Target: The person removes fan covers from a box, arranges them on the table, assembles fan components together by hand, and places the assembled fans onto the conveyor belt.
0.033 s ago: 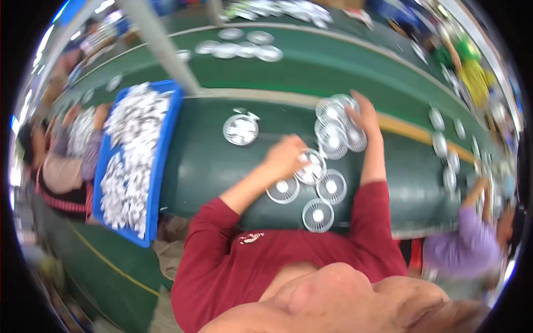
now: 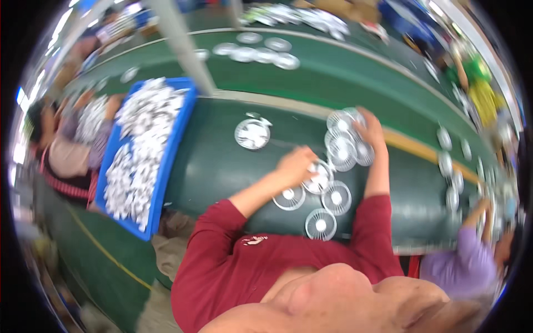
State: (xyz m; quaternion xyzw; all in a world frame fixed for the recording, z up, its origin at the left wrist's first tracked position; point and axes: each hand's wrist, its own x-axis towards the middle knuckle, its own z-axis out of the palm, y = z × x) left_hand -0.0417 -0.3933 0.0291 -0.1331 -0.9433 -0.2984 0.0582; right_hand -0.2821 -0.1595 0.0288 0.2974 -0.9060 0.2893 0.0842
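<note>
My left hand [image 2: 297, 167], fingers bent and closed, grips a round fan guard with white blades [image 2: 318, 177] in front of me. At the far edge of a cluster of clear round fan guards [image 2: 341, 151], my right hand [image 2: 370, 131] has its fingers and thumb curled around a guard's rim. Several more clear guards with white centres lie close to my body, among them a guard [image 2: 321, 225] nearest my chest. Apart to the left sits another guard with white blades [image 2: 252, 135], with a small white piece beside it.
A blue bin [image 2: 157, 191] full of small white parts stands at the left on the dark green work surface [image 2: 211, 166]. Beyond a pale rail runs a green belt [image 2: 333, 72] with several round guards. A metal post [image 2: 186, 47] rises behind the bin. Co-workers sit on both sides.
The whole view has shifted slightly, with things appearing a little lower and to the right. Both hands keep about the same places on the fan guards.
</note>
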